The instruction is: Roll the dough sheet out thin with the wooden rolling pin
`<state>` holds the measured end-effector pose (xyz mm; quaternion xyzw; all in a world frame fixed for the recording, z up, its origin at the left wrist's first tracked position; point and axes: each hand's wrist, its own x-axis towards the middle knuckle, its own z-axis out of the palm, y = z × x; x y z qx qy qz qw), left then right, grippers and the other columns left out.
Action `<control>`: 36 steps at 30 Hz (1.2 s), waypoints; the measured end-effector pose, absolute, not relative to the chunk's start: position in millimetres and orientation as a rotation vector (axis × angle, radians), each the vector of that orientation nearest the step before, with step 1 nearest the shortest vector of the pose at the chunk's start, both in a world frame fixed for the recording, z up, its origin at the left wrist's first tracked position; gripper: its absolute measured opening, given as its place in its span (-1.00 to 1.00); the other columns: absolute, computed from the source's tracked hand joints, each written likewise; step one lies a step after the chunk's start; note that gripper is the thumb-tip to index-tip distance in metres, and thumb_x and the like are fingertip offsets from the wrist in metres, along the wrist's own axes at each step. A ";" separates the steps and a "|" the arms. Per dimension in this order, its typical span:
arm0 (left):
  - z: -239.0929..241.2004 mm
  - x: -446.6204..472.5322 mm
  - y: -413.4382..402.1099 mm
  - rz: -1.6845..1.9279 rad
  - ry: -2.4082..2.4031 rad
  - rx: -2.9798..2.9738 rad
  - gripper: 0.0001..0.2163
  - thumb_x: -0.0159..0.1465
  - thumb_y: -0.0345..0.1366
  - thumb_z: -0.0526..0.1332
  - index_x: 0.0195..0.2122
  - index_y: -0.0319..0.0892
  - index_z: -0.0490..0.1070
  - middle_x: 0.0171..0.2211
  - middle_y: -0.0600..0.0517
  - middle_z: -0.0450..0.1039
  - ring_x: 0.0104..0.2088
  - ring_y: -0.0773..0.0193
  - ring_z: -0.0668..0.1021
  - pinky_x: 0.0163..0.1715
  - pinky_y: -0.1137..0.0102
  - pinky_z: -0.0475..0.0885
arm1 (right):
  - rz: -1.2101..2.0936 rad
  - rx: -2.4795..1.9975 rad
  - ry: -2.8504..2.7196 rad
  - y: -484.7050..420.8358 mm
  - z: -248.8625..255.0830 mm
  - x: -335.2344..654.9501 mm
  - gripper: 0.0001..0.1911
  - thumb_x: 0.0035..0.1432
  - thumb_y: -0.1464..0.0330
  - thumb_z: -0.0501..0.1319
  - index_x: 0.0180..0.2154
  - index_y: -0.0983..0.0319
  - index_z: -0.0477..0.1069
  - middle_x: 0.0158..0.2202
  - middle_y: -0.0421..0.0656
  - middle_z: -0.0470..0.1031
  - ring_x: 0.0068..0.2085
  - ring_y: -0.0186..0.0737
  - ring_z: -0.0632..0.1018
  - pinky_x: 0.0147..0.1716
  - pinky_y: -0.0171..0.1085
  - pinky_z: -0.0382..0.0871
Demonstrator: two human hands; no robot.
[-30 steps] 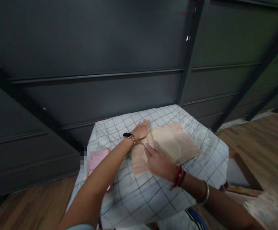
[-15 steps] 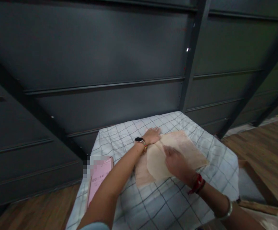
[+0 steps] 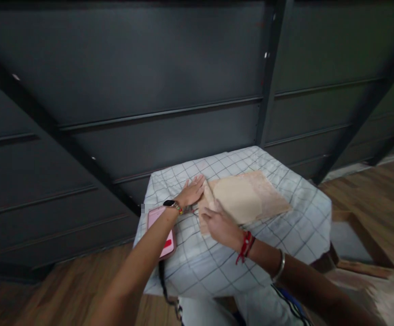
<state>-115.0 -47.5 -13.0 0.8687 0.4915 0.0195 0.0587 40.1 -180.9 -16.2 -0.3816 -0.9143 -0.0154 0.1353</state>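
Note:
A thin cream sheet (image 3: 239, 199) lies flat over a larger peach-toned sheet (image 3: 274, 199) on the table. Along its left side runs a narrow pale roll (image 3: 209, 194); whether it is a rolled edge or a separate stick I cannot tell. My left hand (image 3: 192, 190) lies flat with fingers spread, its fingertips by the roll's far end. At the near end, my right hand (image 3: 220, 225) has its fingers curled against the roll, partly hiding it and the sheet's near left corner.
A white checked cloth (image 3: 183, 267) covers the small table. Left of the sheets lies a pink phone (image 3: 168, 235). An open cardboard box (image 3: 363, 267) stands on the wooden floor (image 3: 380, 190) to the right. A dark panelled wall (image 3: 169, 81) rises behind the table.
Both hands have moved left, to the left edge of the sheets. The cream sheet's left side, rounded and loose before, now shows a narrow roll. The view has shifted slightly.

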 end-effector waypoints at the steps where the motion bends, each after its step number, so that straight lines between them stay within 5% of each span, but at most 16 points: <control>1: -10.6 -113.9 -48.7 0.039 1.507 2.636 -0.48 0.39 -0.12 -0.31 0.33 -0.20 -0.14 0.34 -0.09 -0.18 0.33 0.08 -0.09 0.23 -0.01 -0.15 | -0.005 -1.097 -2.614 -180.0 -15.9 42.1 -0.71 0.13 0.58 0.02 -0.13 0.39 0.41 -0.10 0.05 0.47 0.01 -0.12 0.43 0.22 0.10 -0.08; 7: 8.7 -90.6 -62.6 -0.003 1.471 2.704 -0.49 0.40 -0.08 -0.28 0.29 -0.18 0.02 0.32 -0.15 -0.07 0.32 0.00 -0.07 0.21 -0.05 -0.12 | 0.181 -1.051 -2.305 -163.3 -10.3 114.8 -0.47 0.01 0.64 -0.04 0.02 0.32 0.38 0.05 -0.04 0.45 0.11 -0.28 0.39 0.13 -0.19 0.23; 14: -13.9 -62.1 -119.1 0.049 1.179 2.886 -0.42 0.38 -0.01 -0.19 0.31 -0.29 -0.11 0.33 -0.20 -0.16 0.32 0.08 -0.07 0.25 0.15 -0.08 | 0.131 -1.223 -2.339 -142.0 -23.2 230.5 -0.53 0.07 0.55 0.01 0.02 0.28 0.39 0.03 -0.02 0.46 0.06 -0.18 0.44 0.09 -0.09 0.30; 25: -18.0 -74.1 -155.7 -0.005 1.165 2.767 -0.49 0.40 -0.07 -0.19 0.33 -0.13 -0.13 0.33 -0.07 -0.12 0.32 0.12 -0.05 0.26 0.09 -0.13 | 0.000 -1.344 -2.560 -105.4 -8.8 189.6 -0.52 0.12 0.55 0.02 0.10 0.40 0.26 -0.03 0.08 0.45 -0.02 -0.13 0.45 -0.01 -0.16 0.34; 36: -20.3 -52.5 -165.3 0.027 1.286 2.732 -0.45 0.40 -0.07 -0.24 0.32 -0.27 -0.12 0.32 -0.15 -0.11 0.32 0.12 -0.05 0.26 0.14 -0.09 | 0.030 -1.828 -2.347 -141.7 -16.8 227.8 -0.54 0.21 0.43 0.02 0.14 0.38 0.14 -0.10 0.08 0.43 -0.15 -0.12 0.49 -0.21 -0.23 0.37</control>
